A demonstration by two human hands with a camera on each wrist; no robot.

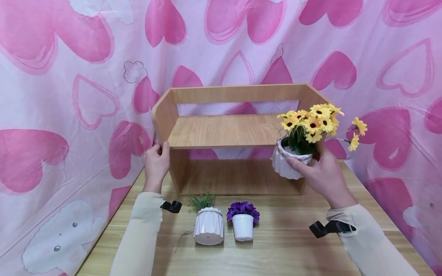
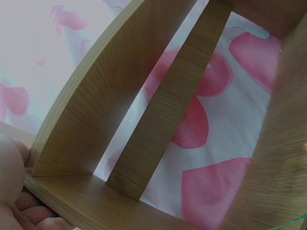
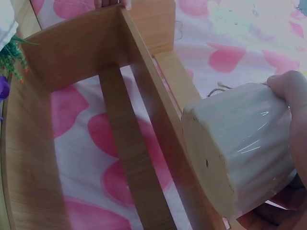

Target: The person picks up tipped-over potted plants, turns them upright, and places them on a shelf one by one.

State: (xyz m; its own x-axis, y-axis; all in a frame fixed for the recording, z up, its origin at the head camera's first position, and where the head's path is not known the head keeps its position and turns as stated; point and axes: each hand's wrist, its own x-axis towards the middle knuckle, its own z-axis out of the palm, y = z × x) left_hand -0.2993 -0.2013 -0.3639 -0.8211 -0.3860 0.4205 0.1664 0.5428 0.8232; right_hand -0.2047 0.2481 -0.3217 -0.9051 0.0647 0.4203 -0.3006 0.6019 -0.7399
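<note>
My right hand (image 1: 327,177) holds a white ribbed flowerpot (image 1: 288,165) with yellow artificial daisies (image 1: 312,123), raised in front of the right end of a two-tier wooden shelf (image 1: 214,130). In the right wrist view the pot (image 3: 244,148) is tilted, its flat base showing, with fingers and thumb around its side. The left hand (image 1: 157,165) grips the shelf's left front edge at the upper board. The left wrist view has its fingers (image 2: 36,211) curled beneath that board's edge.
On the table (image 1: 276,237) before the shelf, a white pot with green sprigs (image 1: 208,227) and a smaller white pot with purple flowers (image 1: 243,226) lean side by side. A pink heart-patterned cloth (image 1: 83,161) hangs behind and along both sides.
</note>
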